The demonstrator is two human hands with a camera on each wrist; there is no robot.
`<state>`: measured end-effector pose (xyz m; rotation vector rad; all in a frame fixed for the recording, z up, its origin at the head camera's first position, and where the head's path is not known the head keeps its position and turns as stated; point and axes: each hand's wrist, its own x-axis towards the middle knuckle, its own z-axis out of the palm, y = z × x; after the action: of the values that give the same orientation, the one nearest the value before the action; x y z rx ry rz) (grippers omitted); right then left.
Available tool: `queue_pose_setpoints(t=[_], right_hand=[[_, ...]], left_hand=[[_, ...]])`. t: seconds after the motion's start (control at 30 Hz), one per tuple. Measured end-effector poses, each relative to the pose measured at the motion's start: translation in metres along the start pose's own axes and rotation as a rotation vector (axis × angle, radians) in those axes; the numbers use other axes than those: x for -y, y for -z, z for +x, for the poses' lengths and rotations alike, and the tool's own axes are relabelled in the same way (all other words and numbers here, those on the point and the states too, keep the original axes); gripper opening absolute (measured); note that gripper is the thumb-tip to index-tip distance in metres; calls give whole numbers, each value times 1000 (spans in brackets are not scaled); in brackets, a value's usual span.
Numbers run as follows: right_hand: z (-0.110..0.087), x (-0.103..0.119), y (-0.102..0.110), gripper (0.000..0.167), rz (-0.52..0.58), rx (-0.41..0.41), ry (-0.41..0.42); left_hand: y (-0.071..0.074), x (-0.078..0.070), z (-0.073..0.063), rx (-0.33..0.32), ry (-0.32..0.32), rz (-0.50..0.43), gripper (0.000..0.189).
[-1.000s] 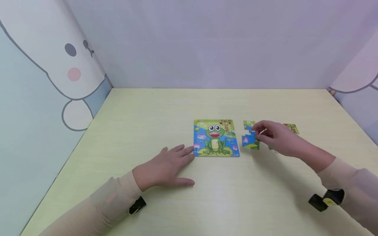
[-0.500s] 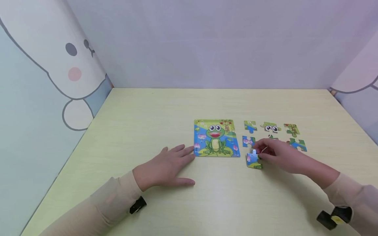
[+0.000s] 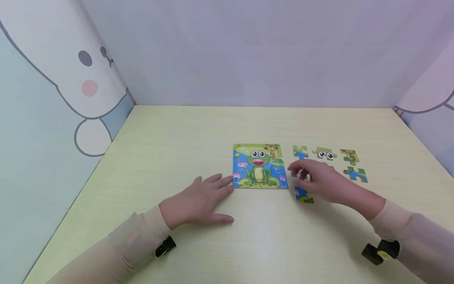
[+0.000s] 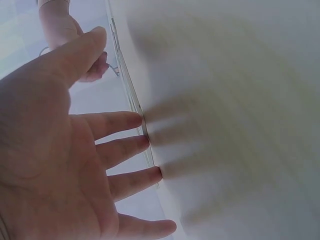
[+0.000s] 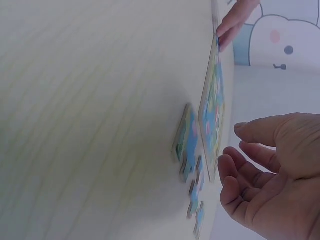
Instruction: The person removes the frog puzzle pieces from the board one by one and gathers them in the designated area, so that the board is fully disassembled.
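Note:
A square frog puzzle board (image 3: 260, 165) lies flat near the table's middle. My left hand (image 3: 199, 203) rests with spread fingers against its left edge, fingertips touching it in the left wrist view. Over the left column of loose puzzle pieces hovers my right hand (image 3: 324, 182), thumb and fingers apart with nothing between them in the right wrist view. Just below its thumb lies a blue and green corner puzzle piece (image 3: 304, 196), partly covered. A flower-marked puzzle piece (image 3: 300, 150) is above the hand; the piece between these two is mostly hidden.
Further right lie an eyes puzzle piece (image 3: 325, 154), a tree puzzle piece (image 3: 350, 156) and a blue-green puzzle piece (image 3: 357, 174). A wall (image 3: 262, 55) closes off the back of the table (image 3: 177, 142); printed panels (image 3: 42, 165) stand at its sides.
My right hand brought the corner puzzle piece down toward the front, set it below the left column and let go, then shifted slightly up and left. My left hand stayed put.

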<state>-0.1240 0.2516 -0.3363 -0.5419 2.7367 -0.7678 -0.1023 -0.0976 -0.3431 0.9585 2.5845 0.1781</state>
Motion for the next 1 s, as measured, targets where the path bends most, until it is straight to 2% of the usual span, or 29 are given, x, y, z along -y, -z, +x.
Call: queue_pose_setpoints(t=[0.3, 0.53, 0.77, 1.0], right_hand=[[33, 31, -21, 44, -30, 25, 81], [48, 41, -33, 64, -47, 53, 82], [51, 41, -40, 63, -101, 65, 81], [54, 40, -42, 59, -103, 71, 92]], left_hand=[[-1, 1, 0, 0, 0, -3, 84], [0, 1, 0, 5, -1, -3, 84], [0, 0, 1, 12, -1, 4, 85], [0, 0, 1, 10, -1, 2, 85]])
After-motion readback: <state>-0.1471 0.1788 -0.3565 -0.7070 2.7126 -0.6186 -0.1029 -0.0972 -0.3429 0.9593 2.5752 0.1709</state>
